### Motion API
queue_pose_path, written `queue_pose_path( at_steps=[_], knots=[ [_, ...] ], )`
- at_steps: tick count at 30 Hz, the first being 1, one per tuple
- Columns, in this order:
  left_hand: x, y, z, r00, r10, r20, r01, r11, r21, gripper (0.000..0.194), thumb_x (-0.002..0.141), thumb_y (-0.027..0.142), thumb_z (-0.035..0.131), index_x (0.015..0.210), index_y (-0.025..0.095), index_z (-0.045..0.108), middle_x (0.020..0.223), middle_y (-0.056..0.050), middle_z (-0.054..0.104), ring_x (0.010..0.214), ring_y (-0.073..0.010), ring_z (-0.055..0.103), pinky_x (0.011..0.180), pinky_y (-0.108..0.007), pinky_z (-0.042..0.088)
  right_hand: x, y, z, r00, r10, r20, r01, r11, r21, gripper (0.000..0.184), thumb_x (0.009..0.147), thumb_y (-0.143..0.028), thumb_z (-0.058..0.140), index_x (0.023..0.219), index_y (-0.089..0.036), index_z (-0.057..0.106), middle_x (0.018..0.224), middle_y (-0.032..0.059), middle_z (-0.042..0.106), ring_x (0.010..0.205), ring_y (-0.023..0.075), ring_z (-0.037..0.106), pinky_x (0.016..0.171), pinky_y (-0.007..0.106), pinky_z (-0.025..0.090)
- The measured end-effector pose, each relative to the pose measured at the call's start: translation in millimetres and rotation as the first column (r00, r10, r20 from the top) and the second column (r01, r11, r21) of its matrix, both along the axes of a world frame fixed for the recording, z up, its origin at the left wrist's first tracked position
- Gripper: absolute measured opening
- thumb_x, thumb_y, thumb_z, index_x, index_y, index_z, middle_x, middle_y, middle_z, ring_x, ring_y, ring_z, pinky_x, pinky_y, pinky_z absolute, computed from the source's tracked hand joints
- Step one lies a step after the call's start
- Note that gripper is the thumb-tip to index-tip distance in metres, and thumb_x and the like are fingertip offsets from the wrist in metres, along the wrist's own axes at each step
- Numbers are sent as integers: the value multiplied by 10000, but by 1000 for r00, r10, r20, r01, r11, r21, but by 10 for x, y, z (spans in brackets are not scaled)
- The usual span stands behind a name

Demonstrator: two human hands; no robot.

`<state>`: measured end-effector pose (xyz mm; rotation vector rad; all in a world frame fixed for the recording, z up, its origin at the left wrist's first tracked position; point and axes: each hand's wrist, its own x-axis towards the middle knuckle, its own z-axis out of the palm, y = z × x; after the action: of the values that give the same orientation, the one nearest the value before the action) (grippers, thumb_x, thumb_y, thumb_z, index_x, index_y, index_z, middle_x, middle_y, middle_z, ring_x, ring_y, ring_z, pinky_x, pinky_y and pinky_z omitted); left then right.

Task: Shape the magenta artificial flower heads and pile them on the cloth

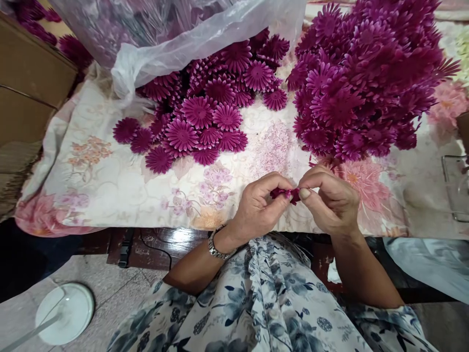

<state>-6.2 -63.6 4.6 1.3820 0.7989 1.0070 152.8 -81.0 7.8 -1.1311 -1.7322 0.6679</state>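
Worktop [120,195] under pale floral cloth [84,181], prints in pink, orange & lilac. On it, 2 heaps of magenta flower pcs.: L heap [198,115] lower, flat discs spilling twd. near edge; R heap [366,88] bigger, piled higher. Translucent plastic bag [157,63] at far L, open rim partly over L heap. Speckled pink patch [276,149] betw. heaps: print or scraps, can't tell. Thin wire frame [448,188] nr. R end.

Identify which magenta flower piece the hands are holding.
The magenta piece pinched between the left hand and right hand; the heaped flowers beyond lie unheld.
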Motion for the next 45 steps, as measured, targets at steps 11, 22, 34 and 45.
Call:
queue_pose_path(
  at_steps=[11, 22, 34, 45],
  knots=[
    [18, 6, 44, 999, 17, 42, -4, 956, -292, 111, 738, 229, 652, 716, 156, 571, 593, 42, 527, 528, -62, 462, 505, -197, 368, -24, -1, -57, 998, -52, -44, 51, 999, -14, 76, 825, -138, 591, 780, -197, 606, 682, -15, 573, 659, 115, 526, 615, 283, 405],
    [27, 10, 4, 1000, 12, -4, -12, 963, -269, 164, 734, 274, 682, 675, 140, 608, 576, 21, 577, 502, -65, 500, 495, -196, 397, 2, 9, -80, 995, -6, -100, -8, 990, -141, 80, 864, -188, 578, 786, -180, 596, 688, -22, 546, 629, 85, 519, 582, 246, 401],
    [-3, 28, -59, 999, 44, 18, -43, 995, -87, 173, 817, 262, 623, 692, 144, 642, 581, 11, 598, 508, -76, 535, 516, -207, 438, -72, 11, -13, 996, -43, 77, 39, 998, 50, 77, 857, -141, 563, 789, -175, 561, 674, -24, 533, 619, 77, 504, 557, 243, 367],
    [-21, -14, -84, 981, 184, -54, -155, 925, 346, 23, 814, 169, 637, 805, 149, 631, 703, -6, 649, 626, -78, 592, 590, -192, 470, -83, -30, -81, 993, 22, -115, -22, 1000, 3, 54, 854, -135, 552, 840, -183, 574, 746, -4, 543, 682, 97, 507, 605, 267, 390]
  ],
)
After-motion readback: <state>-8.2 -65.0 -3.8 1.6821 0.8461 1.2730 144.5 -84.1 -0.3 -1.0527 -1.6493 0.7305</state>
